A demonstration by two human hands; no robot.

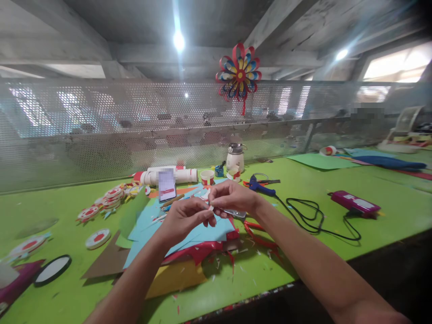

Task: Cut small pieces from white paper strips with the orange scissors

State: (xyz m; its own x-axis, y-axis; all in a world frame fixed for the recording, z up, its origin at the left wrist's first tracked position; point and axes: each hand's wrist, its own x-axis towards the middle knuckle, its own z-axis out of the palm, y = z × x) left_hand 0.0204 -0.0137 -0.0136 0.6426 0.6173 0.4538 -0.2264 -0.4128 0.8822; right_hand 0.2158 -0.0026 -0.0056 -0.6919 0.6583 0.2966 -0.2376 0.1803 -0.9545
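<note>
My left hand [184, 219] and my right hand [231, 198] meet above a stack of coloured paper sheets [189, 236] on the green table [303, 216]. Both pinch a small white paper piece [211, 208] between their fingertips. Metal scissors [234, 213] stick out under my right hand; whether that hand grips them I cannot tell. The sheets below are light blue, red, yellow and brown.
A phone [166, 184] leans against white tubes [168, 175]. Round red-and-white paper discs [108, 198] lie to the left. A glue gun [259, 185] with a black cable [313, 216], a magenta device [354, 203], a white pot [235, 156] and a paper pinwheel [239, 74] on the mesh fence are around.
</note>
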